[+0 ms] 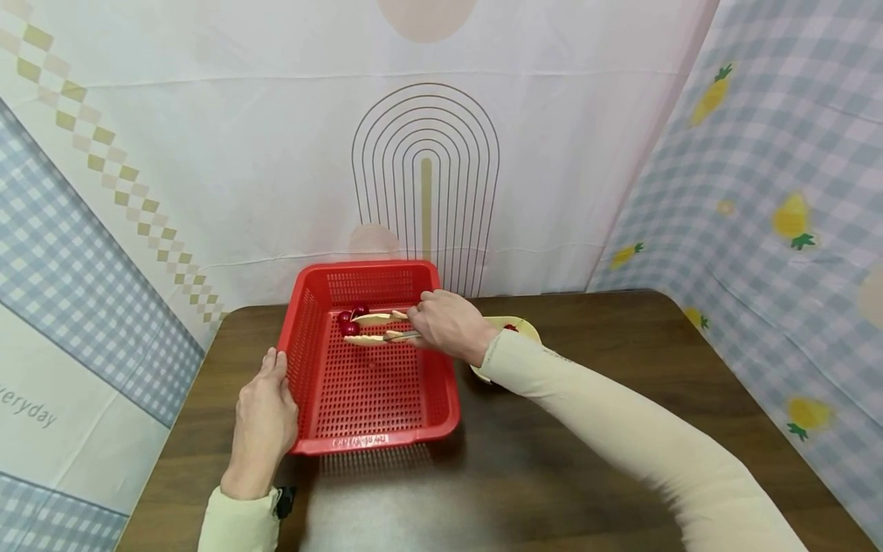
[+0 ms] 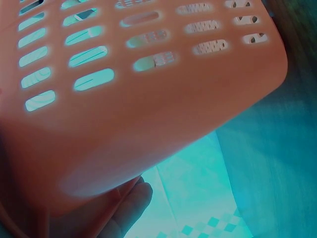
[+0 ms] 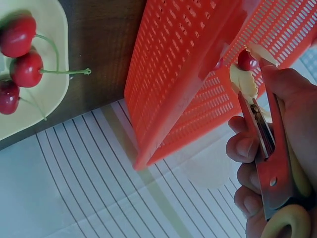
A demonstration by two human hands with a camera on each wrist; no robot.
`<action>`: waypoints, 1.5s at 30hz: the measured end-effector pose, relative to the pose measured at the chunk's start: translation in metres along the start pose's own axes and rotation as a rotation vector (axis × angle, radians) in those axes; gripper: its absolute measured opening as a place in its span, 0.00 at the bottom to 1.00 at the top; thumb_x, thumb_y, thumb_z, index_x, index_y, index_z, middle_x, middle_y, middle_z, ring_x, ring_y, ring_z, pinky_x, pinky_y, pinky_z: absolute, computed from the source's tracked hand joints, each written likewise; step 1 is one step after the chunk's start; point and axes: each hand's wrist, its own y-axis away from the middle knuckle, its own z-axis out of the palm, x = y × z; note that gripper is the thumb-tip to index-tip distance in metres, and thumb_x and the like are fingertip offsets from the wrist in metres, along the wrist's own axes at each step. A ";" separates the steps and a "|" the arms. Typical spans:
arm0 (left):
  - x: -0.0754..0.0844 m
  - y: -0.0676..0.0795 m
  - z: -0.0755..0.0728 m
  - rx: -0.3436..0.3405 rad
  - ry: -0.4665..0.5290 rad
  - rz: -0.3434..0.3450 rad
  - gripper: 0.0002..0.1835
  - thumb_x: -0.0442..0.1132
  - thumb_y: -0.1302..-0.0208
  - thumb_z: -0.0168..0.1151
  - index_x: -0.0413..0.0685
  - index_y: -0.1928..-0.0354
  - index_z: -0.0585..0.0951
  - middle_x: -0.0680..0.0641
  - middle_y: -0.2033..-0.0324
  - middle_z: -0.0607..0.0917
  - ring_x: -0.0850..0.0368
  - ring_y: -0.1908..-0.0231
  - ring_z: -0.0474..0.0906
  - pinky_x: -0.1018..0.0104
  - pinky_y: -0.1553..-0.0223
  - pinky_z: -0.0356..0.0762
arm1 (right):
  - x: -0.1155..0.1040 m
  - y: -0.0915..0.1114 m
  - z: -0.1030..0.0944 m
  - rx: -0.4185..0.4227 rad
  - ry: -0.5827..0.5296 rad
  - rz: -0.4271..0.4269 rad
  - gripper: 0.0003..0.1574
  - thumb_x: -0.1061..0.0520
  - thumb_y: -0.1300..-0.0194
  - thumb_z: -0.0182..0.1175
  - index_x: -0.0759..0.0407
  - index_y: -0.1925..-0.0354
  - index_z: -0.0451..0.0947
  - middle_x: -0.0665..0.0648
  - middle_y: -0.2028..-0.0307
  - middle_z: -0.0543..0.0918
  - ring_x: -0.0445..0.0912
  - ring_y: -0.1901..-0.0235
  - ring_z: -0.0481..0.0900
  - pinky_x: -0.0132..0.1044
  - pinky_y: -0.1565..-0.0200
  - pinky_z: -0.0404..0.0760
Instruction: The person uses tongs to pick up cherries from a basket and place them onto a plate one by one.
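We're partway through, by our reckoning: we see cherries [image 1: 350, 328] in the red basket [image 1: 366, 443], right by the parted tips of the tongs [image 3: 275, 183], and more on the yellow dish [image 3: 58, 22] (which way they're going, we can't tell). The right hand [image 1: 448, 326] has its grip wrapped round the tongs; the left hand [image 1: 264, 414] clasps the basket's rim. With cherries in both places, we'd call it unfinished.
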 end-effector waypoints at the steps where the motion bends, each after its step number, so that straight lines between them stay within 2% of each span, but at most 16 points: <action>1: 0.000 0.000 0.000 0.000 -0.001 0.000 0.25 0.26 0.26 0.48 0.30 0.28 0.67 0.32 0.26 0.65 0.33 0.29 0.66 0.35 0.33 0.68 | 0.001 0.002 0.000 0.007 -0.002 0.001 0.22 0.38 0.27 0.58 0.54 0.63 0.82 0.51 0.71 0.87 0.46 0.65 0.79 0.37 0.57 0.80; 8: -0.001 0.000 -0.001 0.002 0.006 0.006 0.25 0.26 0.26 0.48 0.30 0.28 0.68 0.32 0.27 0.65 0.33 0.28 0.66 0.36 0.32 0.68 | 0.007 0.019 0.000 0.090 0.022 -0.018 0.24 0.38 0.27 0.60 0.56 0.66 0.82 0.52 0.73 0.86 0.47 0.67 0.80 0.37 0.59 0.81; 15: -0.002 0.000 -0.001 0.006 0.009 0.011 0.25 0.26 0.26 0.48 0.29 0.29 0.68 0.31 0.27 0.66 0.33 0.29 0.66 0.35 0.32 0.68 | 0.012 0.035 -0.003 0.088 -0.003 0.003 0.23 0.38 0.30 0.63 0.57 0.62 0.82 0.52 0.73 0.86 0.45 0.70 0.76 0.35 0.64 0.78; 18: -0.002 0.000 -0.001 0.009 0.010 0.015 0.25 0.26 0.26 0.48 0.29 0.29 0.68 0.31 0.27 0.66 0.32 0.29 0.66 0.35 0.32 0.68 | 0.015 0.042 -0.004 0.115 -0.013 0.003 0.22 0.39 0.30 0.63 0.57 0.63 0.82 0.53 0.74 0.85 0.46 0.70 0.76 0.34 0.66 0.78; 25: -0.001 -0.001 -0.001 -0.005 0.016 0.001 0.25 0.26 0.25 0.47 0.30 0.28 0.67 0.32 0.27 0.66 0.33 0.28 0.66 0.36 0.32 0.67 | 0.021 0.062 -0.006 0.127 -0.015 0.030 0.24 0.38 0.31 0.63 0.58 0.61 0.82 0.53 0.75 0.83 0.45 0.71 0.72 0.33 0.67 0.76; 33: -0.001 -0.001 -0.001 -0.013 0.022 -0.005 0.26 0.26 0.26 0.48 0.30 0.28 0.67 0.32 0.26 0.65 0.32 0.28 0.65 0.35 0.33 0.68 | 0.030 0.087 -0.004 0.216 -0.030 0.044 0.22 0.41 0.32 0.66 0.59 0.61 0.80 0.53 0.75 0.82 0.46 0.72 0.73 0.36 0.67 0.79; 37: -0.001 -0.001 -0.001 -0.011 0.021 -0.004 0.25 0.26 0.26 0.48 0.30 0.28 0.67 0.32 0.26 0.65 0.32 0.28 0.65 0.35 0.33 0.67 | 0.033 0.099 -0.002 0.222 -0.041 0.053 0.19 0.43 0.31 0.65 0.59 0.61 0.79 0.51 0.78 0.78 0.46 0.73 0.71 0.37 0.68 0.77; 45: -0.001 0.000 0.001 0.007 0.030 0.004 0.25 0.26 0.26 0.48 0.29 0.29 0.68 0.31 0.27 0.67 0.32 0.29 0.66 0.35 0.33 0.68 | 0.035 0.119 0.001 0.223 -0.093 0.094 0.20 0.43 0.31 0.66 0.58 0.58 0.80 0.50 0.76 0.78 0.45 0.74 0.69 0.36 0.69 0.74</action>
